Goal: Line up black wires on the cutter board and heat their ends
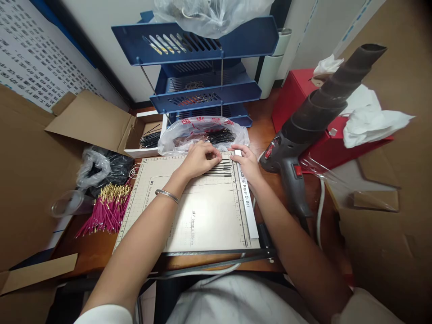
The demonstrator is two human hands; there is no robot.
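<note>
On the cream paper cutter [209,207], several thin black wire-like pieces [222,169] lie side by side near the top right, their right ends close to the cutter's ruler edge. My left hand [200,158] is bent over them with thumb and fingertips pinched together; whatever is between the fingers is too small to make out. A metal bangle [167,195] circles that wrist. Across the white guide strip [248,202] rests my right hand [247,163], index finger and thumb stretched left and apart, their tips by the ends of the black pieces.
Behind the cutter, a plastic bag [202,130] and a white box [145,152] hold black pieces. Blue tiered trays [205,96] rise beyond. Magenta wires with gold ends [110,211] are piled left. A heat gun [297,148] stands right, before a red box [290,96].
</note>
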